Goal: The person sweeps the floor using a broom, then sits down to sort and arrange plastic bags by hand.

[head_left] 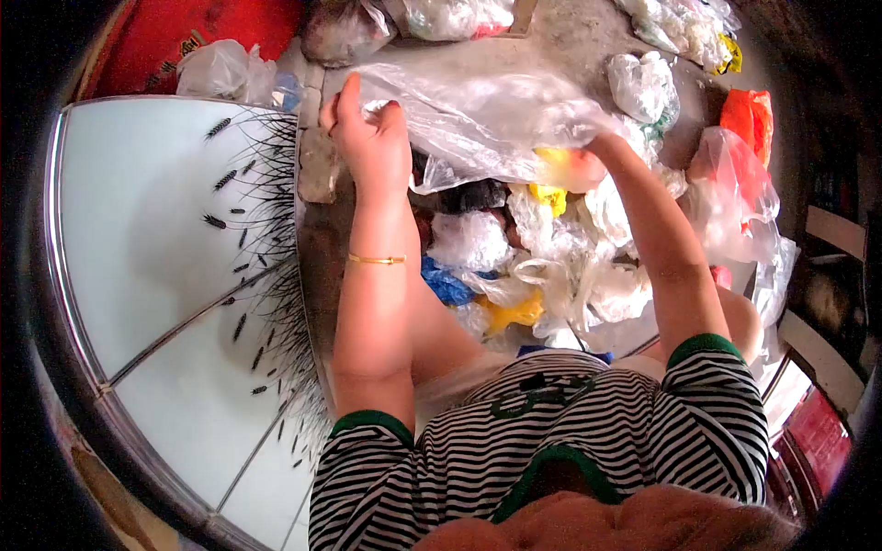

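A clear, crinkled plastic bag (pixel 478 110) is stretched between my two hands, above a heap of other bags. My left hand (pixel 370 133), with a gold-coloured bracelet (pixel 378 260) on its forearm, grips the bag's left end, thumb pointing up. At the opposite end my right hand (pixel 585 168) is smeared by motion and touches the bag; its fingers do not show clearly. Just under the bag lie crumpled white bags (pixel 470 241), a yellow bag (pixel 513 312), a blue bag (pixel 446 280) and a black one (pixel 473 196).
On the left stands a white panelled cabinet (pixel 138 230) with a dark plant pattern. Filled bags (pixel 450 16) sit along the far side. To the right are a red-and-clear bag (pixel 730 179) and an orange bag (pixel 749 119). A red surface (pixel 138 46) rises at the far left.
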Action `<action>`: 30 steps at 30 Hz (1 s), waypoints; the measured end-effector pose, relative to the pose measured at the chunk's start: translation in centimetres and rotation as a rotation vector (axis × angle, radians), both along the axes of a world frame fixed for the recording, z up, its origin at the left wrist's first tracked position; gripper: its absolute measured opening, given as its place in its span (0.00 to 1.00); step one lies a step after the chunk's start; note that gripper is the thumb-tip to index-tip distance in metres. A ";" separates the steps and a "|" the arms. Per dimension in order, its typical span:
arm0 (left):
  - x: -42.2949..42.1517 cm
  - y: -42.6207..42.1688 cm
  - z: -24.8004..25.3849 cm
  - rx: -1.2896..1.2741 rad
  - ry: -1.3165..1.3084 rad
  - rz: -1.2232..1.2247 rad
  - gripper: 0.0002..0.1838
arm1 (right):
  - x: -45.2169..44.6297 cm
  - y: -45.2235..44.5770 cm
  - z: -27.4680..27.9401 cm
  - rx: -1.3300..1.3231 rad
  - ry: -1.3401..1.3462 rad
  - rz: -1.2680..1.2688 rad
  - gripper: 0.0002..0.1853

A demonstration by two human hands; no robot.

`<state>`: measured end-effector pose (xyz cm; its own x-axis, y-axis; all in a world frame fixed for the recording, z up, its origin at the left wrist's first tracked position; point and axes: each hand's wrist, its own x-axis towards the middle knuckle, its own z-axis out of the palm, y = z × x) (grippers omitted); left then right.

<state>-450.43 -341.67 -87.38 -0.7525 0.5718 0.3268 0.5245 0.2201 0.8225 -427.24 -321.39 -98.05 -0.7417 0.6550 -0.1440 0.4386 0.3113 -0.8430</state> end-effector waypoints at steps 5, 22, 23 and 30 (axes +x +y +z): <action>0.2 -0.2 0.0 -0.197 0.216 -0.218 0.31 | 2.7 0.1 2.7 -0.768 0.336 -0.442 0.37; 3.3 0.1 2.7 -0.346 0.232 -0.356 0.42 | 8.2 -0.4 5.6 -0.436 0.804 -0.617 0.35; 3.4 0.2 2.7 -0.325 0.221 -0.369 0.42 | 8.2 -0.6 5.4 -0.420 0.811 -0.612 0.36; 4.4 0.3 3.4 -0.258 0.256 -0.465 0.42 | 8.7 -0.9 2.6 -0.339 0.718 -0.904 0.25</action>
